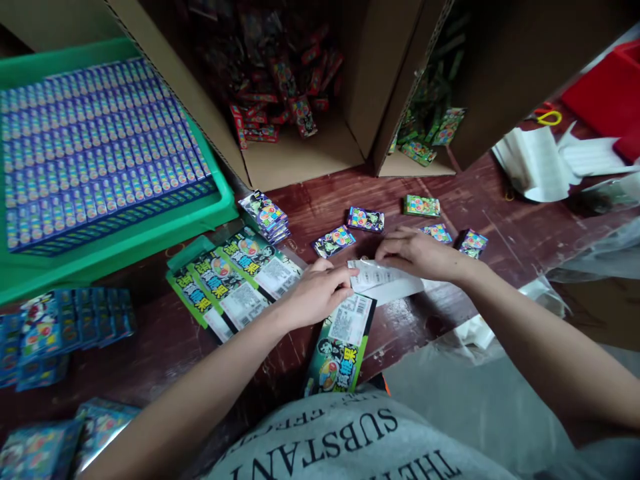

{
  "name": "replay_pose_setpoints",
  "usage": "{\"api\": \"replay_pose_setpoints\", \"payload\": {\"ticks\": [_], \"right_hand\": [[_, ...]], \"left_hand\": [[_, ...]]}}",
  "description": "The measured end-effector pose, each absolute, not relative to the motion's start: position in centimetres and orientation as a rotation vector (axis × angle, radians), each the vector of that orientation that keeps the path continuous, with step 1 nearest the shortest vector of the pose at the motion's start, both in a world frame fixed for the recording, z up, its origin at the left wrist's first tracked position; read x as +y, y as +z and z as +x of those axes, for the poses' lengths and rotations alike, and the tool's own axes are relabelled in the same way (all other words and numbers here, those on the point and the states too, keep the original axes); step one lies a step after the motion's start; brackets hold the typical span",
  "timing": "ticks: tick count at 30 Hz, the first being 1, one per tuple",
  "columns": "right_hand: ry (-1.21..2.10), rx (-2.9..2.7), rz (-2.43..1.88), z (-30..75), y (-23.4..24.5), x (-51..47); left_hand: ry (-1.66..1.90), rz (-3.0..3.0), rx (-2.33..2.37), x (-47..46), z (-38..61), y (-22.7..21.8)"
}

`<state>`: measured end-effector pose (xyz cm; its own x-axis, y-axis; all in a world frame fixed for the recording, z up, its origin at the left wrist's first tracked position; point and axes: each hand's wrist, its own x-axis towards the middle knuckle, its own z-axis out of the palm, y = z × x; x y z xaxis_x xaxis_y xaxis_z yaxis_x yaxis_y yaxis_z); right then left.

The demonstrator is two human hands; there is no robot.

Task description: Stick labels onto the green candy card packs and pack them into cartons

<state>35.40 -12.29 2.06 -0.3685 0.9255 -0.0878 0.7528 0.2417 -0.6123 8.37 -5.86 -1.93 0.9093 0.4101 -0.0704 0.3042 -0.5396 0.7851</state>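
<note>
My left hand point(315, 293) and my right hand point(415, 253) meet over a white paper strip point(385, 280) on the dark red table. Both hands have their fingers closed on the strip, the left at its near end, the right on its far edge. Under the left hand a green printed packet point(343, 347) lies flat, pointing towards me. To the left, three similar green packets point(235, 277) lie fanned out side by side. Small candy boxes point(365, 219) are scattered just beyond my hands.
A green tray point(150, 240) packed with blue boxes sits at the back left. Two open cardboard cartons point(300, 160) hold red and green boxes. A small stack of boxes point(267, 217) stands by the tray. Blue packs point(65, 327) lie at left; white paper sheets point(540, 163) at right.
</note>
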Motion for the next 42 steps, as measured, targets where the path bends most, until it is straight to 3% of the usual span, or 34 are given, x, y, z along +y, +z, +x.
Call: {"api": "replay_pose_setpoints", "payload": {"ticks": [6,11,14,19,23,29,34,42], "right_hand": [[1.173,-1.651,-1.445,31.9,5.3,-15.5],[1.351,-1.655,-1.328,28.4,4.5,-15.8],[1.166,-1.785,-1.413,27.2,3.9,-15.8],[0.523,-2.059,-1.506,25.2,4.2,-17.6],[0.39,-2.084,-1.513,23.3,3.9,-18.8],[0.67,-1.881,-1.461,22.1,3.0,-19.4],[0.764,-1.242,-1.475,23.0,2.7,-21.7],[1.344,-0.724,-1.374,18.1,2.0,-21.7]], "left_hand": [[0.213,2.225,0.6,-6.8,6.6,0.2],[0.319,2.159,0.588,-8.0,5.2,2.0],[0.322,2.131,0.624,-8.5,4.8,3.0],[0.339,2.086,0.67,-8.8,3.7,4.3],[0.233,2.061,0.697,-8.9,3.0,4.7],[0.022,2.061,0.605,-7.0,0.1,7.1],[-0.193,1.723,0.656,-5.3,-8.7,8.4],[0.558,1.242,1.186,-13.2,-18.3,5.7]]}}
